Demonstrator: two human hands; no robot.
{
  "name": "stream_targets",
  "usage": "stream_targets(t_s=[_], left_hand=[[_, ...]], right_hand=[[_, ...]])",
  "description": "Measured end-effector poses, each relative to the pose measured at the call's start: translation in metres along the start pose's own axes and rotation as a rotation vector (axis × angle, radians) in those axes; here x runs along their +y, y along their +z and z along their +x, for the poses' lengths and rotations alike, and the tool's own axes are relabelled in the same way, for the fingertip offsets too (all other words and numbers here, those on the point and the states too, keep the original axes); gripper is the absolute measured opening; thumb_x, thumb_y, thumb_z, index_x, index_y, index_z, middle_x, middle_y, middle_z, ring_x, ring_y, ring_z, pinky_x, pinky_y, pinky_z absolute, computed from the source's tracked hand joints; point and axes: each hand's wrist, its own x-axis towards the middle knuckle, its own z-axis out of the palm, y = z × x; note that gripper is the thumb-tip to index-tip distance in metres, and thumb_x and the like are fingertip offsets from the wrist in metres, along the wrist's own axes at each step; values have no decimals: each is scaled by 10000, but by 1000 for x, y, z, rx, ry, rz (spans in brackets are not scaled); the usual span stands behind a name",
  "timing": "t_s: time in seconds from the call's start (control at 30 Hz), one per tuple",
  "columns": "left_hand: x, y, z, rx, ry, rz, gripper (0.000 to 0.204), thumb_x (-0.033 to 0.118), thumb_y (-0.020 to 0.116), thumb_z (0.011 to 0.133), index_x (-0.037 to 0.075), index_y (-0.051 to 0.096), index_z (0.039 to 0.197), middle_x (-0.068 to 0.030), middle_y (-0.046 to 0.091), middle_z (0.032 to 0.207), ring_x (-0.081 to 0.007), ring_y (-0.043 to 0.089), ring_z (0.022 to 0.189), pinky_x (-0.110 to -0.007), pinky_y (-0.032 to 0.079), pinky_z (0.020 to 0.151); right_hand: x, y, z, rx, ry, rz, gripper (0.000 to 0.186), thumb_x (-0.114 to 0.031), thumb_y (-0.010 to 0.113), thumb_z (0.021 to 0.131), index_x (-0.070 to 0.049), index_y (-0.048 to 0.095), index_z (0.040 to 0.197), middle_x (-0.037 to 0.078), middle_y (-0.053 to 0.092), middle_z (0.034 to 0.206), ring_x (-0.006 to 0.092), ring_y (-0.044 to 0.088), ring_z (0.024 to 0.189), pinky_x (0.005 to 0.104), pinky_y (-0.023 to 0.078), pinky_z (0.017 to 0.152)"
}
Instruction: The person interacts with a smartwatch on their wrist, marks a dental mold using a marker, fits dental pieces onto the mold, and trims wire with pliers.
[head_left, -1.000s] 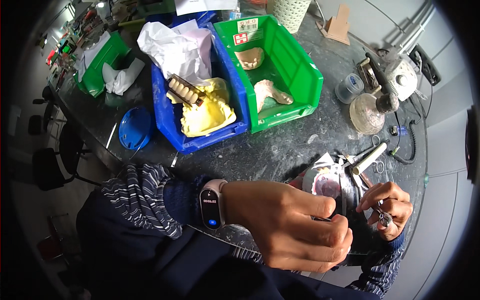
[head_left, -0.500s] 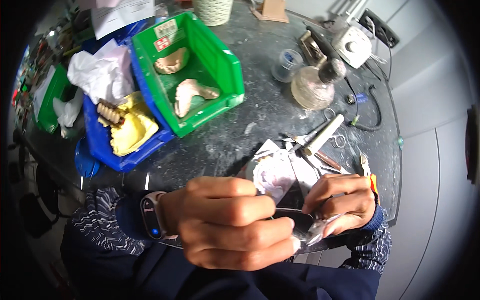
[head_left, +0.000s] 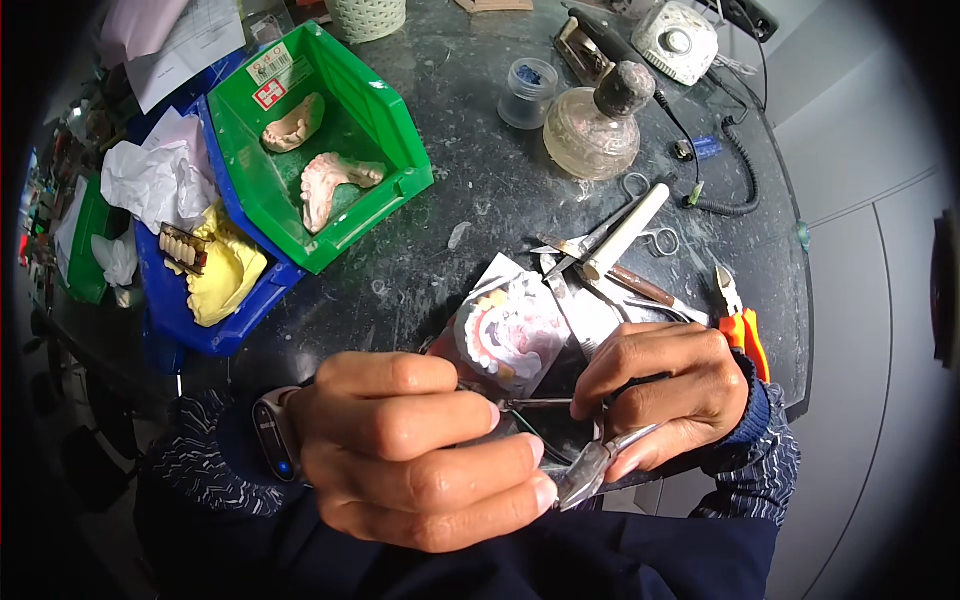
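My left hand (head_left: 420, 450) is closed, fingers curled, around a thin wire (head_left: 540, 403) that runs across to my right hand (head_left: 665, 385). My right hand grips a metal tool (head_left: 590, 470), apparently pliers, whose lower end reaches toward my left fingertips. Exactly where the wire meets the tool is unclear. Just beyond the hands, a printed picture of a dental arch (head_left: 510, 340) lies on the dark bench (head_left: 470, 220). Metal instruments with scissor loops (head_left: 660, 243) and a pale rod (head_left: 625, 232) are piled beside it. Orange-handled cutters (head_left: 738, 335) rest right of my right hand.
A green bin (head_left: 375, 110) with pale casts stands left beside a blue bin (head_left: 225, 335) holding paper and yellow casts. Behind the instruments are a glass burner (head_left: 585, 140), a lidded cup (head_left: 525, 105), a white control unit (head_left: 678, 48) and a coiled cable (head_left: 735, 208).
The view has swung rightward, shifting bins and bench leftward in the picture and showing the orange cutters. My hands have turned slightly, still close together, with the metal tool angled toward the left hand.
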Motion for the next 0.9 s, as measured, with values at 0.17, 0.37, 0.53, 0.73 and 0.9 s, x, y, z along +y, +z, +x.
stream_targets(t_s=[0.17, 0.37, 0.53, 0.73, 0.9], left_hand=[[-2, 0, -1, -7, -5, 0, 198, 169, 764, 728, 172, 662, 898, 51, 624, 859, -117, 519, 776, -214, 411, 530], [-1, 0, 0, -17, -3, 1, 187, 173, 761, 728, 163, 664, 887, 50, 632, 854, -113, 520, 764, -213, 410, 523], [-1, -4, 2, -59, -54, -4, 173, 176, 750, 736, 149, 672, 888, 47, 637, 838, -110, 518, 761, -208, 424, 526], [-1, -3, 1, -75, -77, -27, 183, 128, 718, 742, 105, 688, 921, 24, 648, 857, -118, 545, 779, -213, 463, 549], [1, -3, 1, -42, -118, -51, 211, 72, 697, 731, 71, 699, 942, 2, 656, 891, -131, 584, 800, -229, 497, 573]], right_hand=[[0, 2, 0, 22, 20, 58, 264, -217, 761, 764, -5, 621, 696, 95, 598, 799, 238, 610, 694, 335, 463, 583], [2, 3, 0, -17, 7, 87, 260, -199, 750, 779, 0, 603, 700, 108, 579, 768, 261, 596, 648, 354, 460, 558], [2, 3, 0, -1, -9, -4, 276, -179, 742, 784, -7, 566, 660, 101, 554, 714, 264, 582, 611, 353, 447, 529], [6, 3, -1, 20, -79, -113, 363, -233, 732, 807, -31, 527, 586, 115, 600, 653, 235, 615, 553, 315, 470, 494], [8, 2, -1, 22, -95, -143, 360, -234, 737, 800, -32, 527, 588, 112, 597, 644, 233, 614, 554, 309, 471, 492]])
